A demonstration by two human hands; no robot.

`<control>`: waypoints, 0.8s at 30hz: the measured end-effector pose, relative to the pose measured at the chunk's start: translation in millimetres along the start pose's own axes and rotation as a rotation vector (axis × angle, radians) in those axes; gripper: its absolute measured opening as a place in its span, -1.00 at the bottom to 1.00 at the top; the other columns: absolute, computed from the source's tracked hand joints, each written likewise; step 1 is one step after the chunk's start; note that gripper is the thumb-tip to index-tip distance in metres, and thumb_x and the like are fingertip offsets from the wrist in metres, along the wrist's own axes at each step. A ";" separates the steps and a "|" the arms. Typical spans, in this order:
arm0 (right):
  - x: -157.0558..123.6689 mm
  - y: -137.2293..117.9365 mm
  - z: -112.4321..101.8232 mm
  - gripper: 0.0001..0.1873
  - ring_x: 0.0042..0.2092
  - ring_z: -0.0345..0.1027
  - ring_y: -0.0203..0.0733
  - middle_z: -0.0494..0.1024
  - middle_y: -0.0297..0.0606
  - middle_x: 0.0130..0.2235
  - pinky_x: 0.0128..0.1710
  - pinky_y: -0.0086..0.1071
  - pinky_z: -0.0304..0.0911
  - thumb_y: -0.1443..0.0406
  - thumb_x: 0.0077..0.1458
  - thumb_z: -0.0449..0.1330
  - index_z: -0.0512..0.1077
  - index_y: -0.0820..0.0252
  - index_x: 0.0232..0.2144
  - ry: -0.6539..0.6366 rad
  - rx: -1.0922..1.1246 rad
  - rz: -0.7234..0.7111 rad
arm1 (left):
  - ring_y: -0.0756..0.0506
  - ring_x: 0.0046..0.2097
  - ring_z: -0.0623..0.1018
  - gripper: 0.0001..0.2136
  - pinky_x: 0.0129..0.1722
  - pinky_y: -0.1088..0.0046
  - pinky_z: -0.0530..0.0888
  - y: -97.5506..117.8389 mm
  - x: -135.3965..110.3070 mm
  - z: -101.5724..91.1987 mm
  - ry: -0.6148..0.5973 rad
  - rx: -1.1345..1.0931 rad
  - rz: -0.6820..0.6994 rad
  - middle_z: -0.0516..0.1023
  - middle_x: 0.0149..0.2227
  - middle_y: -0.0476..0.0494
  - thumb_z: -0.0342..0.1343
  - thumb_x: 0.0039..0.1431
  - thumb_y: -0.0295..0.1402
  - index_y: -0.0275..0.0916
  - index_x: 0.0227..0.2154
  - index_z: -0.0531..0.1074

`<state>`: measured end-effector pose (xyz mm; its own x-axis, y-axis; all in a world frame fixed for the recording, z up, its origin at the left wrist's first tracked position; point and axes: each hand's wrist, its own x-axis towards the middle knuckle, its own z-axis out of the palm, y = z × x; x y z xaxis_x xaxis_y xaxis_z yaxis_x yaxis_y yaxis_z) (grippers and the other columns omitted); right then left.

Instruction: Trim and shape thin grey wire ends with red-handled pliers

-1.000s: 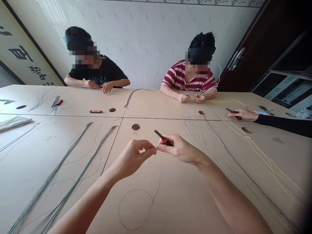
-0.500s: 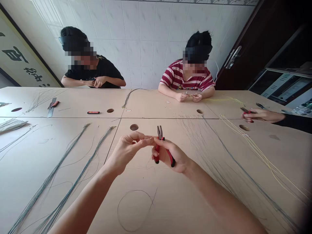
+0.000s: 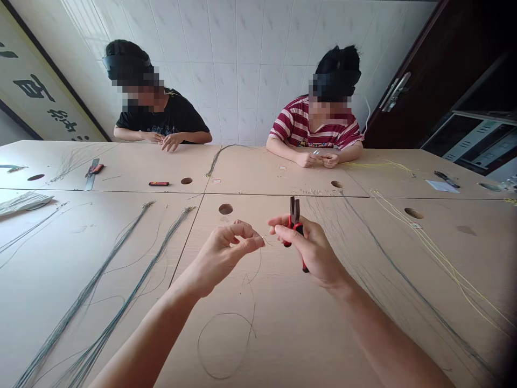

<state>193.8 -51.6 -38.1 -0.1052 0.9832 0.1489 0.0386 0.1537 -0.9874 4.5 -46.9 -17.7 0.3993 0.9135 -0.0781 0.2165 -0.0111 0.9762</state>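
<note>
Between thumb and forefinger, my left hand [image 3: 232,250] pinches the end of a thin cord [image 3: 253,302]. A tiny gold-coloured piece [image 3: 264,237] shows at those fingertips; its kind is too small to tell. From there the cord hangs down and lies in a loop on the table in front of me. My right hand [image 3: 313,245] grips a pair of pliers [image 3: 295,213] with red and black handles, jaws pointing up and away from me. A small gap separates the two hands.
Bundles of grey-green cords [image 3: 121,307] lie to the left. Yellow cords [image 3: 444,258] and loose grey strands spread to the right. A utility knife [image 3: 159,184] lies farther back, near round table holes [image 3: 225,209]. Two people [image 3: 317,124] sit across the table.
My hands have moved apart, the right one shifting right with the pliers. The cord now hangs visibly from my left fingers. Another person's hand with pliers at the right has left the view.
</note>
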 end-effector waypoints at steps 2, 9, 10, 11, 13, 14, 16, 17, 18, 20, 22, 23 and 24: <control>0.5 -5.4 -4.4 -0.78 -0.31 0.24 -0.25 0.44 -0.31 -0.37 -0.27 -0.34 0.16 0.13 0.14 0.18 0.47 0.15 -0.37 -0.055 -0.115 -0.012 | -0.05 -0.22 0.36 -0.80 -0.24 0.42 0.30 1.6 1.8 0.8 -0.031 0.029 0.003 0.39 -0.26 -0.02 0.09 0.19 -0.20 -0.20 -0.45 0.40; -2.0 -12.7 -9.8 -0.77 -0.44 0.09 -0.34 0.27 -0.42 -0.50 -0.43 -0.41 0.05 0.16 0.16 0.18 0.36 0.15 -0.47 -0.128 -0.242 -0.028 | -0.01 -0.35 0.29 -0.83 -0.31 0.43 0.27 7.6 12.1 1.4 -0.104 0.049 -0.003 0.31 -0.38 0.00 0.07 0.18 -0.27 -0.21 -0.47 0.33; -2.0 -12.9 -10.5 -0.80 -0.43 0.09 -0.35 0.28 -0.42 -0.50 -0.43 -0.41 0.05 0.18 0.15 0.19 0.37 0.15 -0.45 -0.132 -0.247 -0.023 | 0.00 -0.35 0.29 -0.84 -0.30 0.43 0.27 7.6 13.2 1.1 -0.116 0.051 0.000 0.32 -0.38 0.01 0.06 0.18 -0.28 -0.21 -0.47 0.34; -1.9 -12.8 -11.2 -0.81 -0.43 0.10 -0.35 0.29 -0.42 -0.49 -0.43 -0.41 0.05 0.19 0.15 0.19 0.38 0.15 -0.44 -0.140 -0.255 -0.018 | 0.00 -0.35 0.29 -0.84 -0.29 0.43 0.27 7.3 14.2 0.9 -0.126 0.054 0.005 0.32 -0.38 0.01 0.06 0.18 -0.28 -0.21 -0.46 0.35; -1.6 -12.3 -12.2 -0.81 -0.42 0.10 -0.35 0.29 -0.42 -0.48 -0.43 -0.41 0.04 0.19 0.16 0.18 0.37 0.15 -0.44 -0.170 -0.278 -0.011 | -0.01 -0.32 0.30 -0.85 -0.27 0.44 0.28 6.1 15.4 0.9 -0.141 0.064 0.026 0.34 -0.37 0.01 0.06 0.18 -0.29 -0.21 -0.46 0.36; -1.6 -11.9 -12.6 -0.80 -0.43 0.09 -0.35 0.28 -0.41 -0.48 -0.43 -0.41 0.04 0.19 0.17 0.16 0.36 0.15 -0.45 -0.185 -0.290 -0.011 | -0.02 -0.30 0.32 -0.85 -0.25 0.43 0.28 5.5 15.8 1.2 -0.144 0.066 0.037 0.36 -0.35 0.00 0.06 0.18 -0.30 -0.21 -0.47 0.36; -1.9 -11.0 -12.9 -0.78 -0.43 0.08 -0.34 0.27 -0.41 -0.49 -0.44 -0.41 0.03 0.19 0.19 0.14 0.33 0.15 -0.46 -0.203 -0.306 -0.018 | -0.05 -0.26 0.36 -0.85 -0.22 0.41 0.31 4.8 16.0 1.8 -0.140 0.066 0.049 0.42 -0.32 -0.03 0.07 0.17 -0.28 -0.22 -0.46 0.39; -2.3 -10.5 -12.9 -0.78 -0.44 0.07 -0.34 0.25 -0.42 -0.49 -0.44 -0.41 0.03 0.18 0.20 0.13 0.32 0.14 -0.45 -0.201 -0.311 -0.021 | -0.07 -0.23 0.39 -0.84 -0.21 0.40 0.33 4.7 15.9 2.0 -0.138 0.065 0.045 0.45 -0.31 -0.06 0.07 0.17 -0.26 -0.21 -0.44 0.42; -2.8 -10.3 -12.9 -0.78 -0.44 0.07 -0.34 0.25 -0.42 -0.49 -0.44 -0.40 0.03 0.18 0.20 0.13 0.32 0.14 -0.44 -0.191 -0.316 -0.024 | -0.10 -0.20 0.42 -0.83 -0.20 0.38 0.35 4.8 15.7 2.1 -0.136 0.064 0.036 0.48 -0.30 -0.08 0.07 0.17 -0.24 -0.21 -0.41 0.44; -4.1 -10.3 -13.0 -0.79 -0.44 0.08 -0.33 0.26 -0.41 -0.49 -0.45 -0.40 0.04 0.16 0.20 0.13 0.33 0.13 -0.42 -0.164 -0.326 -0.033 | -0.14 -0.16 0.46 -0.81 -0.18 0.34 0.37 5.6 15.2 1.5 -0.138 0.060 0.021 0.53 -0.27 -0.12 0.06 0.18 -0.21 -0.21 -0.35 0.47; -5.3 -11.1 -13.1 -0.79 -0.43 0.11 -0.32 0.30 -0.39 -0.48 -0.44 -0.39 0.05 0.16 0.21 0.12 0.35 0.13 -0.41 -0.148 -0.343 -0.050 | -0.14 -0.13 0.47 -0.82 -0.13 0.33 0.37 6.6 14.6 0.2 -0.160 0.029 0.024 0.56 -0.24 -0.12 0.06 0.19 -0.24 -0.21 -0.31 0.48; -5.8 -11.8 -13.2 -0.79 -0.43 0.12 -0.32 0.32 -0.38 -0.47 -0.44 -0.39 0.06 0.16 0.21 0.12 0.36 0.14 -0.42 -0.146 -0.353 -0.060 | -0.13 -0.13 0.48 -0.84 -0.11 0.32 0.37 6.9 14.3 -0.6 -0.178 0.002 0.029 0.57 -0.23 -0.12 0.06 0.20 -0.26 -0.21 -0.30 0.48; -6.3 -12.6 -13.2 -0.78 -0.44 0.13 -0.33 0.34 -0.38 -0.47 -0.44 -0.40 0.06 0.16 0.21 0.12 0.37 0.14 -0.42 -0.145 -0.363 -0.070 | -0.12 -0.13 0.49 -0.85 -0.09 0.32 0.36 7.2 14.0 -1.2 -0.197 -0.025 0.033 0.58 -0.23 -0.11 0.06 0.20 -0.28 -0.21 -0.29 0.48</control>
<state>207.2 -58.4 -25.9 -0.2582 0.9491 0.1804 0.3724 0.2701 -0.8879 10.6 -33.7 -11.5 0.5728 0.8157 -0.0812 0.1786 -0.0276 0.9835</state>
